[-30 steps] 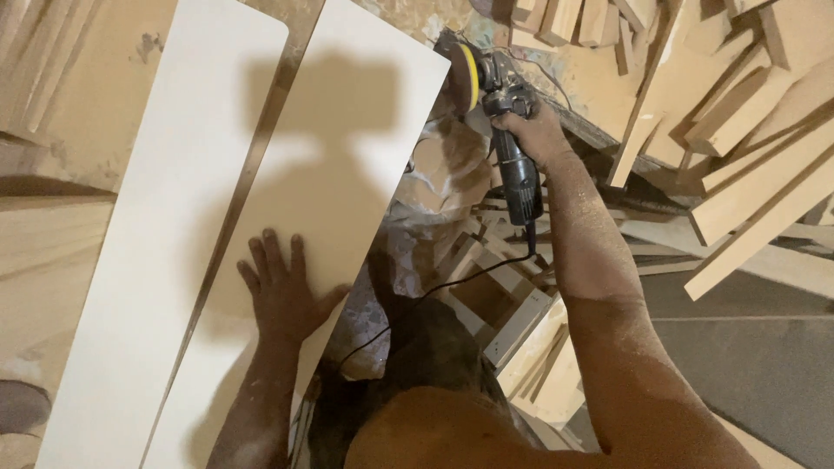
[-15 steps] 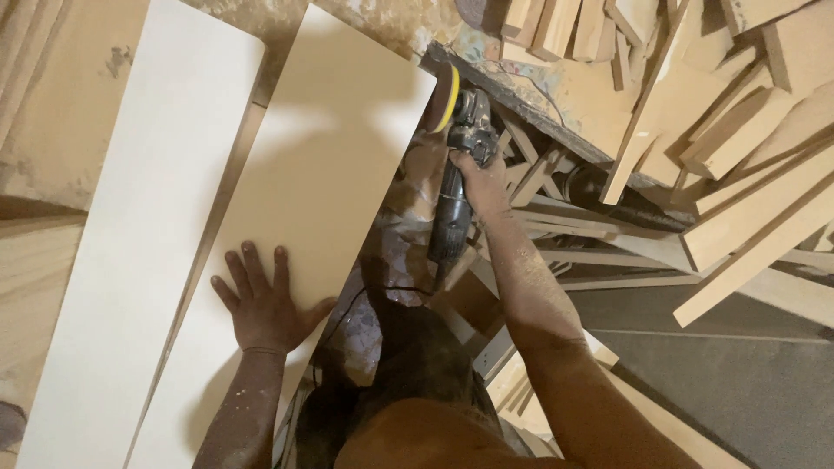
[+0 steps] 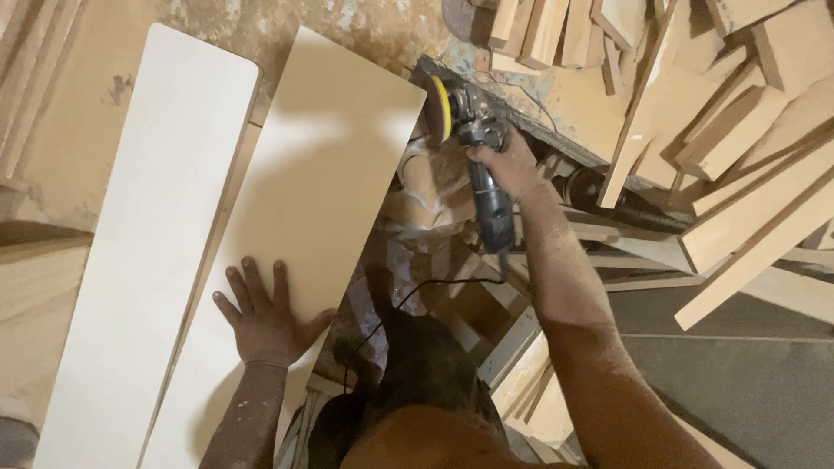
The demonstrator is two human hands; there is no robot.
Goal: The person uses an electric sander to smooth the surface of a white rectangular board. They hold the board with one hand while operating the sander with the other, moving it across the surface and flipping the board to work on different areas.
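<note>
- Left hand (image 3: 265,320) flat, palm down, fingers spread wide on the near part of the right-hand board (image 3: 300,234), close to its right long edge; not gripping anything, just pressing on top.
- Right hand (image 3: 506,162) wrapped tight round the neck of a dark corded grinder/sander (image 3: 478,165), just behind the head.
- Yellow-backed disc (image 3: 441,108) of the tool stood on edge, right at the far right corner of that same board; touching the edge or just shy of it, can't tell from this angle.
- Tool body angled down and back toward the person, black cord (image 3: 408,300) trailing from its tail, looping down past the board's right edge.
- So tool sits at the far end of the board, left hand at the near end, well apart, both on the same panel.
- Second pale board (image 3: 143,252) lying parallel to the left, narrow gap betw. the two, no hand on it.
- Both boards lying on a dusty wooden bench top (image 3: 82,122).
- Heap of wood offcuts (image 3: 721,113) stacked on the right, well clear of both hands.
- Forearms dusted w/ sawdust.
</note>
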